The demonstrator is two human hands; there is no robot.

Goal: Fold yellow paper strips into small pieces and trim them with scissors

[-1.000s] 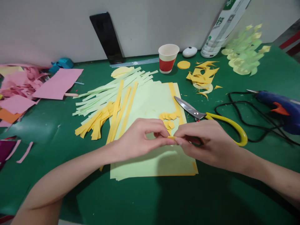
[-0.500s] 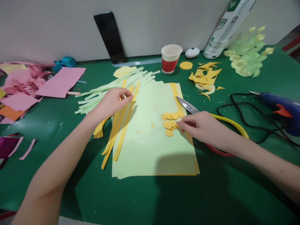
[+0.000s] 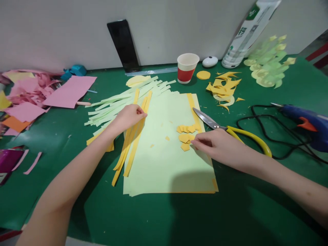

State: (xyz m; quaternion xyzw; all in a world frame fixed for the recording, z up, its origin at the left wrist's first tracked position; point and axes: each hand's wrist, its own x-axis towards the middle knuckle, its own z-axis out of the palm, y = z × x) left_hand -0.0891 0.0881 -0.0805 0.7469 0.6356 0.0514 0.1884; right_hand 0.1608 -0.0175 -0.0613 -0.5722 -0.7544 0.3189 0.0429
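Note:
Several yellow paper strips (image 3: 132,150) lie along the left side of a stack of pale green paper sheets (image 3: 159,167). Over these strips is my left hand (image 3: 130,118), its thumb and fingers pinched together at one strip. My right hand (image 3: 214,143) rests by the right side of the sheets with its fingers drawn together. Its fingertips meet the edge of a small cluster of folded yellow paper pieces (image 3: 185,137); whatever is between them is too small to make out. Beside that hand lie scissors (image 3: 206,118) with yellow handles, partly covered by it.
Pale green strips (image 3: 112,102) fan out behind my left hand. A paper cup (image 3: 186,73), yellow scraps (image 3: 222,87) and a paper flower piece (image 3: 269,66) stand or lie at the back. A blue glue gun (image 3: 304,119) with its black cord is right, pink paper (image 3: 70,91) left.
My left hand has come down and its fingertips have closed at the yellow strips. My right hand has shifted slightly down and left. The view has tilted a little.

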